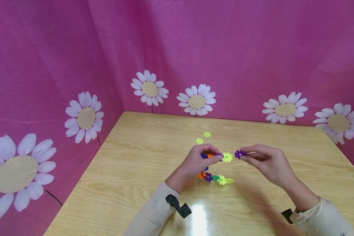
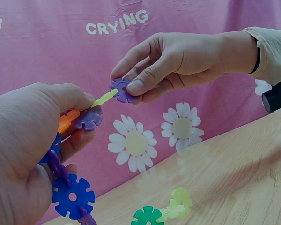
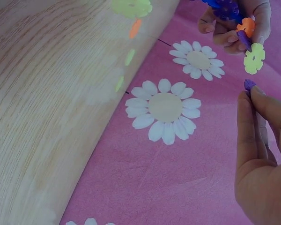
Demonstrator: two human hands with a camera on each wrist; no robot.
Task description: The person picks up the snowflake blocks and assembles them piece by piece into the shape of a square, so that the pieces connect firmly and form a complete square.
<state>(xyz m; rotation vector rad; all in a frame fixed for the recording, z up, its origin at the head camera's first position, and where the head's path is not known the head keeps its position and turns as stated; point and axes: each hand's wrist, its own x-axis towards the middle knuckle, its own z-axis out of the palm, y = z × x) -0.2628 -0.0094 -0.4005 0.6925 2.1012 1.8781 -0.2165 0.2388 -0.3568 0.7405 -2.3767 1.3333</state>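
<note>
My left hand [image 1: 196, 160] pinches a chain of notched, flower-shaped plastic discs near its end. A yellow-green disc [image 1: 227, 157] sticks out past the fingertips, joined to a purple disc [image 2: 88, 118] and an orange disc [image 2: 68, 121]. The chain hangs below the palm through a blue disc [image 2: 73, 196] to a green disc [image 2: 148, 216] and a yellow-green end. Between thumb and fingers, my right hand [image 1: 266, 161] pinches a single purple disc [image 1: 240, 154]. A small gap parts it from the yellow-green disc in the head view.
Beyond the hands, loose yellow-green discs [image 1: 207, 134] lie on the wooden table [image 1: 129, 164]. An orange disc [image 3: 135, 28] lies among them in the right wrist view. A pink curtain [image 1: 224, 49] with white flowers stands along the table's back and left edges.
</note>
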